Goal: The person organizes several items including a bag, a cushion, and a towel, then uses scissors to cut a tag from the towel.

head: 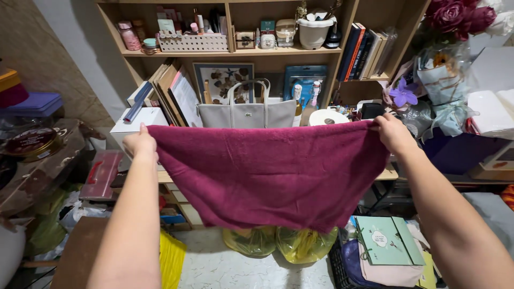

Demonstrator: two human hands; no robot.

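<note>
One magenta towel (267, 174) is held spread out in mid-air, in front of a wooden shelf unit (235, 52), by two bare hands. Its top left corner is pinched by the left hand (140, 143), fingers closed over the cloth; its top right corner is gripped by the right hand (392, 134), fingers likewise curled shut on the edge. The towel hangs down between the two outstretched arms, its lower edge sagging toward the right.

Behind it, one grey handbag (247, 109) with two handles is seen on the shelf, and one white paper roll (327, 117) just to its right. On the floor below, two yellow plastic bags (278, 242) lie side by side. At near right, one green gift bag (388, 241) is seen.
</note>
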